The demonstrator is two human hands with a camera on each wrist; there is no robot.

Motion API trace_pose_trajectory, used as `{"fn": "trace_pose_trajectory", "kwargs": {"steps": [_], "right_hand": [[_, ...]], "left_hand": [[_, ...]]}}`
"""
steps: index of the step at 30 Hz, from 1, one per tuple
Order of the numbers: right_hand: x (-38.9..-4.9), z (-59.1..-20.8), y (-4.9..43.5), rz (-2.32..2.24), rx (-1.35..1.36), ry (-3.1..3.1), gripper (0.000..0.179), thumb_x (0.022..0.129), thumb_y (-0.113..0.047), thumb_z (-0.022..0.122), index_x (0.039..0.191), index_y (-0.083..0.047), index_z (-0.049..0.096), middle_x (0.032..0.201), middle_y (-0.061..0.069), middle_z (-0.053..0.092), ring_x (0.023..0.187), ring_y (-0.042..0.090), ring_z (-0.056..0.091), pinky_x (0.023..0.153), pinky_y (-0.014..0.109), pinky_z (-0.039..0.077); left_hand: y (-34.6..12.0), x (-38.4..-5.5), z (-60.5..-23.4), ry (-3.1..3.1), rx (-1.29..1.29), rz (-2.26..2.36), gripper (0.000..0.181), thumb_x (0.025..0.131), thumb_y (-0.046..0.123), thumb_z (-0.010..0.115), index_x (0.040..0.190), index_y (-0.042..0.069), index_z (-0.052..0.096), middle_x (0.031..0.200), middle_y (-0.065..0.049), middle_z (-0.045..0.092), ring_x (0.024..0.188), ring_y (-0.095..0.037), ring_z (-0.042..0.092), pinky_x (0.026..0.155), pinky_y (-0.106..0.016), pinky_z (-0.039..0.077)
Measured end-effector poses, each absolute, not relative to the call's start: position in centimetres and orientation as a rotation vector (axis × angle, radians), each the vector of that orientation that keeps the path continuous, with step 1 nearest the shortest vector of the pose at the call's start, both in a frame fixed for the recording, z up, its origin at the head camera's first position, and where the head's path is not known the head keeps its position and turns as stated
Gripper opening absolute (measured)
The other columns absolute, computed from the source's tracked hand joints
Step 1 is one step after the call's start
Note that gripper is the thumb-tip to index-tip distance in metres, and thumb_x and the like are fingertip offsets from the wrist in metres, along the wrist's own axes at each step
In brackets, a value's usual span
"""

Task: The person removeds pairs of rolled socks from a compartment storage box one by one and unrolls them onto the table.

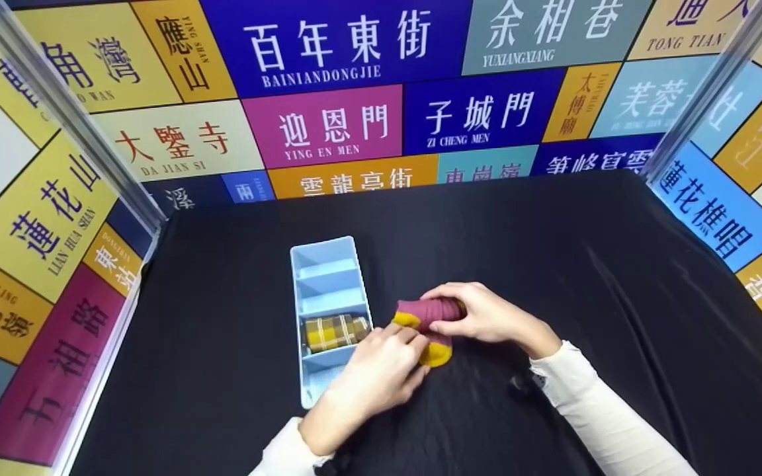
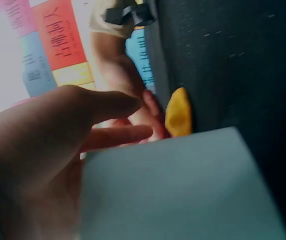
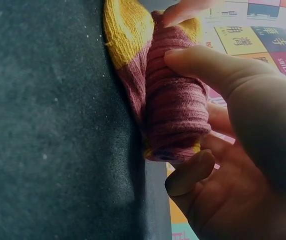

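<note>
On a black table, a box is already holding one plaid roll; beside it, the right hand is gripping a partly rolled sock, the left hand touching it, grip unclear.

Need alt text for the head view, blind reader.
A person's right hand grips a rolled maroon and yellow sock above a black cloth, while the left hand touches it. At left, a blue divided box holds a plaid fabric bundle, third compartment from the far end. Colourful lettered panels stand behind.
</note>
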State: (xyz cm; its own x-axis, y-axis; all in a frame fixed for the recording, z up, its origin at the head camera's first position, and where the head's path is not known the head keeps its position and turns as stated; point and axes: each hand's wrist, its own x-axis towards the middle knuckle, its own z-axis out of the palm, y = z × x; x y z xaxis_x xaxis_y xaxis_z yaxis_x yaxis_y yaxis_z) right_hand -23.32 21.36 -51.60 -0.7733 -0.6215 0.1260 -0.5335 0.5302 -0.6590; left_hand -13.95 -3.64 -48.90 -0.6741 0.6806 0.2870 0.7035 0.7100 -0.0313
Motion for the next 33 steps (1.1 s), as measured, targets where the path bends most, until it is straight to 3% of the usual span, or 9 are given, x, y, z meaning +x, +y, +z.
{"fn": "trace_pose_trajectory", "kwargs": {"steps": [6, 12, 20, 23, 28, 30, 33], "right_hand": [[-23.4, -51.4, 21.3, -1.123, -0.942, 2.624, 0.045, 0.093, -0.033, 0.087, 0.130, -0.018, 0.066, 0.113, -0.003, 0.077, 0.093, 0.015, 0.070, 0.084, 0.029, 0.059], [-23.6, -51.5, 21.3, -1.141, -0.918, 2.657, 0.037, 0.094, -0.035, 0.086, 0.123, -0.019, 0.070, 0.104, -0.003, 0.075, 0.088, 0.016, 0.066, 0.078, 0.028, 0.055], [-23.9, -51.8, 21.1, -1.214, -0.971, 2.715, 0.042, 0.091, -0.034, 0.090, 0.124, -0.013, 0.074, 0.118, -0.001, 0.076, 0.103, 0.018, 0.070, 0.092, 0.033, 0.058], [-24.0, -51.9, 21.0, -1.294, -0.973, 2.716, 0.043, 0.090, -0.030, 0.090, 0.124, -0.011, 0.071, 0.118, -0.001, 0.073, 0.102, 0.019, 0.073, 0.094, 0.033, 0.059], [-24.1, -51.9, 20.7, -1.283, -1.040, 2.801, 0.025, 0.094, -0.027, 0.087, 0.112, -0.016, 0.074, 0.111, -0.002, 0.071, 0.100, 0.017, 0.069, 0.090, 0.036, 0.056], [-24.2, -51.9, 20.5, -1.245, -1.050, 2.828, 0.020, 0.096, -0.028, 0.084, 0.113, -0.018, 0.077, 0.113, -0.003, 0.073, 0.104, 0.017, 0.068, 0.093, 0.038, 0.055], [-24.3, -51.8, 20.4, -1.180, -1.038, 2.849, 0.028, 0.096, -0.031, 0.085, 0.120, -0.018, 0.079, 0.121, -0.002, 0.074, 0.114, 0.017, 0.069, 0.103, 0.041, 0.056]], "left_hand": [[-2.6, -13.3, -49.9, -2.583, -0.998, 0.009, 0.032, 0.094, 0.045, 0.080, 0.105, 0.015, 0.074, 0.102, 0.003, 0.075, 0.096, -0.018, 0.069, 0.077, -0.035, 0.057], [-1.4, -12.7, -50.9, -2.539, -0.933, 0.132, 0.034, 0.090, 0.049, 0.082, 0.104, 0.019, 0.072, 0.099, 0.003, 0.071, 0.089, -0.017, 0.067, 0.070, -0.031, 0.055], [-1.0, -12.6, -51.8, -2.445, -0.862, 0.196, 0.034, 0.075, 0.038, 0.091, 0.094, 0.023, 0.067, 0.090, 0.004, 0.067, 0.081, -0.016, 0.065, 0.061, -0.029, 0.048], [-0.6, -12.4, -51.8, -2.438, -0.833, 0.201, 0.033, 0.074, 0.037, 0.092, 0.093, 0.023, 0.068, 0.088, 0.004, 0.067, 0.081, -0.016, 0.064, 0.061, -0.029, 0.048], [0.1, -12.5, -51.7, -2.454, -0.812, 0.205, 0.028, 0.075, 0.033, 0.091, 0.093, 0.023, 0.071, 0.086, 0.003, 0.069, 0.083, -0.018, 0.063, 0.065, -0.028, 0.050], [0.2, -12.6, -51.7, -2.472, -0.813, 0.209, 0.029, 0.076, 0.032, 0.091, 0.094, 0.023, 0.071, 0.087, 0.002, 0.069, 0.084, -0.019, 0.063, 0.066, -0.028, 0.050], [0.1, -12.6, -51.7, -2.495, -0.824, 0.213, 0.030, 0.077, 0.031, 0.091, 0.096, 0.022, 0.070, 0.091, 0.001, 0.069, 0.083, -0.019, 0.065, 0.066, -0.028, 0.052]]}}
